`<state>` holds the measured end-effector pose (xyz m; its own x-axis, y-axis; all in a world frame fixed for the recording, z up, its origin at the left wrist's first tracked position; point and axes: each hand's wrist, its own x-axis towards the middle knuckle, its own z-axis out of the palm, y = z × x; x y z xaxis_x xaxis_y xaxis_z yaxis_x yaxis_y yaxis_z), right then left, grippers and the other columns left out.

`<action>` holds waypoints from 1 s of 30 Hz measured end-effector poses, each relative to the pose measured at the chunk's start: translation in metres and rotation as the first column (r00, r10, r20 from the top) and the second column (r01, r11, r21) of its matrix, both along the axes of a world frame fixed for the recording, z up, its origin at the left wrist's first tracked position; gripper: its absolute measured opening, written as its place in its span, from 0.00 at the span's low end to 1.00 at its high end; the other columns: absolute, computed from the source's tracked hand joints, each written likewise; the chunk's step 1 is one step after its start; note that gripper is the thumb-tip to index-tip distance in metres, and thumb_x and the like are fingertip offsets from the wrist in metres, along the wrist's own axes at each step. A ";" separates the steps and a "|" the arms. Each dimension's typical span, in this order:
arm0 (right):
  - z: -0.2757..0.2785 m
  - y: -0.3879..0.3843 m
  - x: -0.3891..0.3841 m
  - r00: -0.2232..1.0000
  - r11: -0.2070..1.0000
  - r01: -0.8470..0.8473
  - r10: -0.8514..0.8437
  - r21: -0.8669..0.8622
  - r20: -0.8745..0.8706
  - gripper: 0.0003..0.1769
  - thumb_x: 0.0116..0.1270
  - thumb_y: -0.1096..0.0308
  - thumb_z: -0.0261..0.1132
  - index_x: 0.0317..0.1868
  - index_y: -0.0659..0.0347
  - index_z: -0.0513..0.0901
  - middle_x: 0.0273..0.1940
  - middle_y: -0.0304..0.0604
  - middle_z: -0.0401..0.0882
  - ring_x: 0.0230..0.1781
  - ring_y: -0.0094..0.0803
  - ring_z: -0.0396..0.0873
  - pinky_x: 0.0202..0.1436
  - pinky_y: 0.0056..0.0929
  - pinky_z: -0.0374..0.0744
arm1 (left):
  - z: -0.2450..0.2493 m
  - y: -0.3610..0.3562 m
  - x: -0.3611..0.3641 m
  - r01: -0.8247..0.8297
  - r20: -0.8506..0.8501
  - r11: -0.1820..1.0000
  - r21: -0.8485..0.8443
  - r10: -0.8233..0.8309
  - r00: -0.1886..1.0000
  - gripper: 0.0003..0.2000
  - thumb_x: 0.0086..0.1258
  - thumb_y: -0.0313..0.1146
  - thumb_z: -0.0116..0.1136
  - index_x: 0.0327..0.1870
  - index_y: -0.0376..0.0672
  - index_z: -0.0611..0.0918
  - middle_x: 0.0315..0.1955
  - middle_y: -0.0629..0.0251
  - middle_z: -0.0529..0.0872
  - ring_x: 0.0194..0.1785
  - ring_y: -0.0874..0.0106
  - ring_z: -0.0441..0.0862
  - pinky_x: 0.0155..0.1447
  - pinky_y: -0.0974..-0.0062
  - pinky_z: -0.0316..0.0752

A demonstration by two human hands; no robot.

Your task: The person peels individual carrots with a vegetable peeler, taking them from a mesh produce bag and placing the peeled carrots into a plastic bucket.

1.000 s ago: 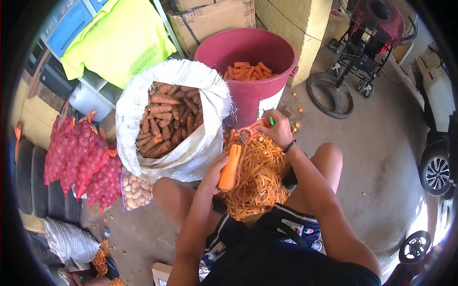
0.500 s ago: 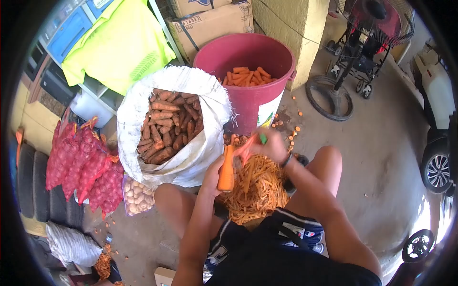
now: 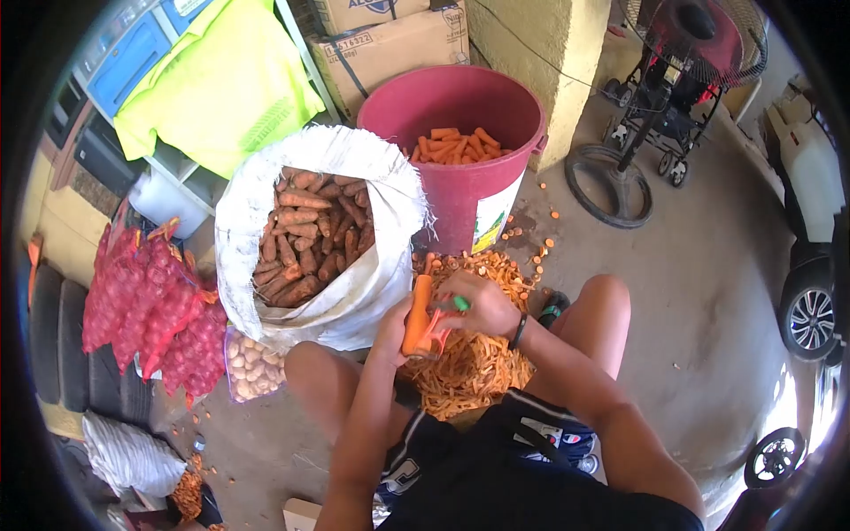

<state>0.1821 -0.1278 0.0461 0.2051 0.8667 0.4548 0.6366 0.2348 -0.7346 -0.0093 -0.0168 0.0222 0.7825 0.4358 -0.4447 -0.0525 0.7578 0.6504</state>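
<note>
My left hand (image 3: 394, 332) is closed round a bright orange carrot (image 3: 419, 310) held upright above my lap. In my right hand (image 3: 482, 303) is a peeler (image 3: 436, 334) with a red-orange head and a bit of green at the handle; its head lies against the lower part of the carrot. Below both hands a heap of carrot peelings (image 3: 469, 376) rises between my legs. Ahead on the left, a white sack (image 3: 390, 199) stands open, full of unpeeled, soil-dusted carrots (image 3: 310, 230). Behind the heap, a dark red bin (image 3: 460, 199) holds peeled carrots (image 3: 456, 146).
Red net bags of onions (image 3: 150, 301) and a bag of garlic-like bulbs (image 3: 254, 363) lie left of the sack. Carrot ends (image 3: 536, 261) are scattered by the bin. A fan's round base (image 3: 609, 186) stands at right, with cardboard boxes (image 3: 398, 53) behind the bin.
My right hand has moved down and toward me with the peeler, from above the carrot's top to its lower end. The left hand keeps its hold on the carrot.
</note>
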 end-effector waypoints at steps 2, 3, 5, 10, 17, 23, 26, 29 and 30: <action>-0.005 0.000 -0.005 0.997 1.000 0.001 -0.003 0.024 0.075 0.21 0.52 0.63 0.82 0.44 0.58 0.84 0.37 0.44 0.83 0.38 0.42 0.85 0.43 0.40 0.83 | -0.009 0.002 -0.008 0.069 -0.044 0.995 0.074 -0.066 0.997 0.21 0.84 0.46 0.46 0.64 0.38 0.75 0.42 0.61 0.85 0.41 0.71 0.84 0.45 0.70 0.83; -0.020 0.008 0.016 0.984 0.992 0.118 -0.113 -0.034 0.135 0.21 0.52 0.62 0.81 0.44 0.58 0.84 0.38 0.45 0.84 0.37 0.44 0.85 0.42 0.41 0.83 | -0.030 0.006 -0.015 0.108 -0.073 0.989 0.104 -0.100 0.992 0.21 0.84 0.46 0.46 0.64 0.38 0.75 0.42 0.61 0.85 0.41 0.71 0.84 0.45 0.70 0.83; -0.020 0.016 0.055 0.933 0.934 0.347 -0.334 -0.086 0.131 0.24 0.52 0.59 0.81 0.47 0.58 0.85 0.40 0.48 0.85 0.36 0.47 0.86 0.41 0.41 0.84 | -0.030 0.008 -0.018 0.183 -0.187 0.971 0.152 -0.154 0.970 0.21 0.83 0.45 0.47 0.66 0.39 0.73 0.42 0.62 0.83 0.42 0.71 0.84 0.45 0.70 0.83; -0.067 0.012 0.067 0.901 0.800 0.422 -0.320 -0.426 0.292 0.19 0.62 0.56 0.73 0.50 0.55 0.85 0.40 0.52 0.85 0.39 0.52 0.86 0.41 0.47 0.82 | -0.019 0.009 -0.017 0.164 0.047 0.986 0.017 -0.165 0.985 0.23 0.81 0.40 0.53 0.72 0.43 0.69 0.48 0.59 0.83 0.47 0.67 0.84 0.50 0.65 0.83; -0.062 -0.002 -0.012 0.889 0.804 0.347 -0.117 -0.483 0.443 0.19 0.65 0.61 0.68 0.55 0.53 0.81 0.46 0.52 0.82 0.44 0.51 0.86 0.44 0.47 0.85 | -0.030 -0.017 -0.008 0.149 -0.165 0.940 0.306 -0.102 0.981 0.27 0.76 0.32 0.61 0.74 0.42 0.68 0.48 0.65 0.82 0.46 0.75 0.82 0.47 0.74 0.80; -0.055 -0.003 -0.031 0.893 0.826 0.280 -0.037 -0.490 0.449 0.16 0.65 0.65 0.65 0.50 0.61 0.77 0.46 0.56 0.82 0.43 0.53 0.87 0.43 0.47 0.86 | -0.033 -0.019 -0.005 0.109 -0.185 0.930 0.351 -0.045 0.982 0.18 0.74 0.33 0.63 0.61 0.37 0.76 0.45 0.65 0.83 0.44 0.76 0.81 0.46 0.75 0.79; -0.060 -0.001 -0.030 0.894 0.810 0.268 -0.007 -0.522 0.448 0.15 0.65 0.65 0.65 0.50 0.62 0.77 0.45 0.57 0.82 0.42 0.53 0.87 0.43 0.48 0.86 | -0.035 -0.018 -0.006 0.150 -0.210 0.918 0.368 -0.075 0.975 0.17 0.74 0.34 0.64 0.59 0.37 0.77 0.45 0.65 0.82 0.44 0.76 0.81 0.46 0.75 0.79; -0.064 -0.002 -0.028 0.887 0.787 0.281 0.006 -0.550 0.462 0.14 0.65 0.66 0.64 0.49 0.63 0.79 0.44 0.57 0.83 0.43 0.53 0.87 0.44 0.47 0.86 | -0.039 -0.020 -0.010 0.171 -0.192 0.908 0.383 -0.103 0.976 0.18 0.74 0.33 0.64 0.60 0.37 0.77 0.44 0.66 0.82 0.44 0.76 0.81 0.45 0.75 0.78; -0.066 0.000 -0.027 0.884 0.781 0.287 0.008 -0.554 0.468 0.14 0.65 0.67 0.64 0.49 0.63 0.80 0.44 0.57 0.84 0.43 0.52 0.87 0.44 0.47 0.86 | -0.036 -0.020 -0.011 0.181 -0.194 0.910 0.372 -0.114 0.974 0.19 0.74 0.33 0.64 0.61 0.36 0.77 0.44 0.66 0.82 0.44 0.76 0.81 0.45 0.75 0.78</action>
